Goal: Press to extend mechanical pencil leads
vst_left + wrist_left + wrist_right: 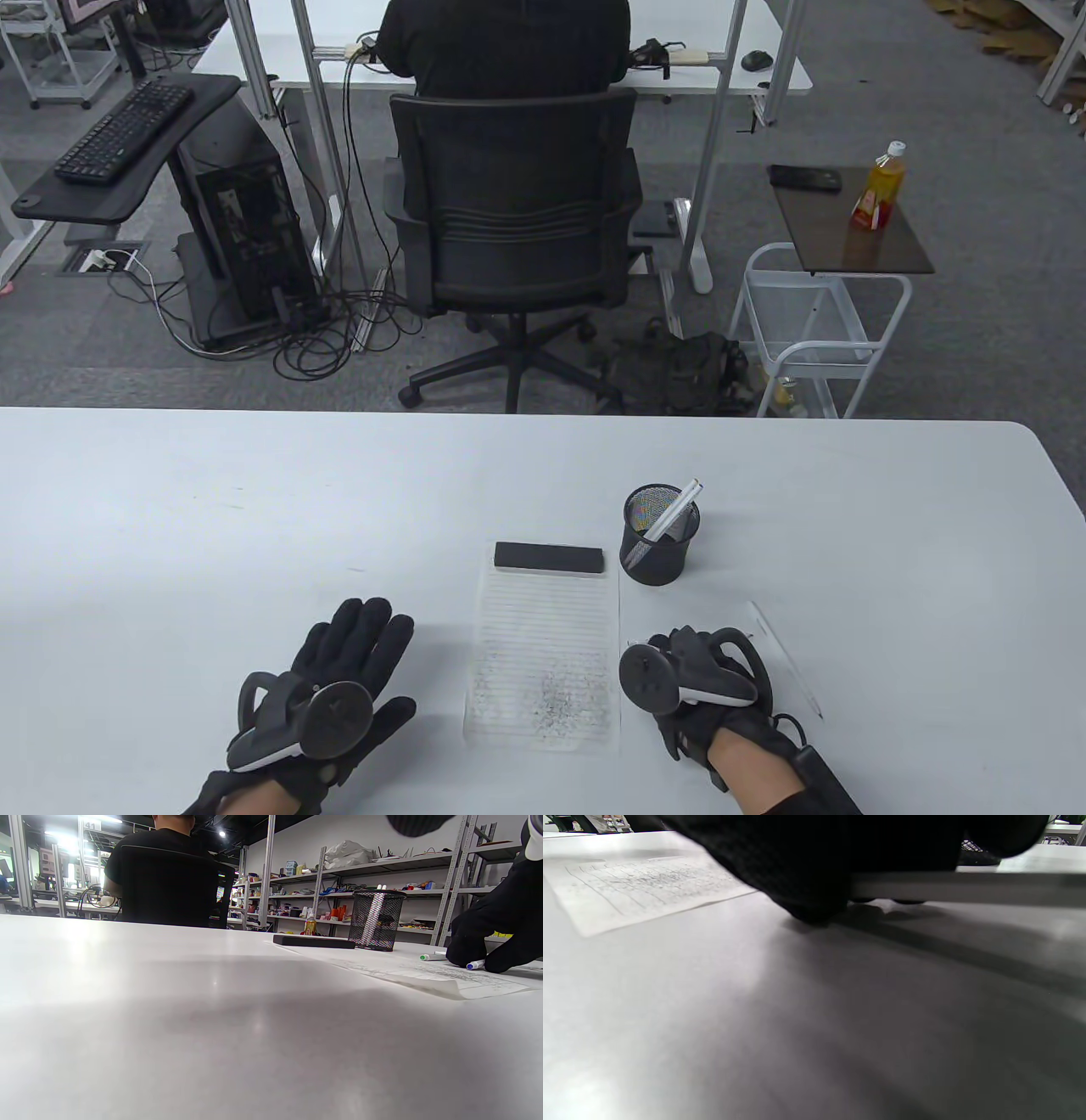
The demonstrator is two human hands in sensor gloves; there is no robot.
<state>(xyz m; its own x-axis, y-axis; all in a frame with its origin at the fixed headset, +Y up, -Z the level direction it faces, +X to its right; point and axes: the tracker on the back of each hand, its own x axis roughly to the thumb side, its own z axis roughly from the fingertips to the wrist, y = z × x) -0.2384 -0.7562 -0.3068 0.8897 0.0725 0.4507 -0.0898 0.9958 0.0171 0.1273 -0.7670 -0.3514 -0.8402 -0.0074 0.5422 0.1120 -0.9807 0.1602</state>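
My right hand [691, 658] rests on the table just right of the paper, its fingers curled down around a white mechanical pencil with a blue end [475, 964]. In the right wrist view the pencil's barrel [967, 887] runs out sideways from under the gloved fingers [818, 866], a little above the table. A second pencil with a green end [428, 957] lies just beyond it. Another white pencil [785, 658] lies on the table right of that hand. My left hand [356, 671] lies flat and empty on the table, fingers spread.
A black mesh pen cup [660, 535] with white pencils in it stands behind the right hand. A lined, scribbled sheet of paper [543, 662] lies between the hands, with a black block [550, 558] on its far edge. The table's far edge [509, 416] is well beyond.
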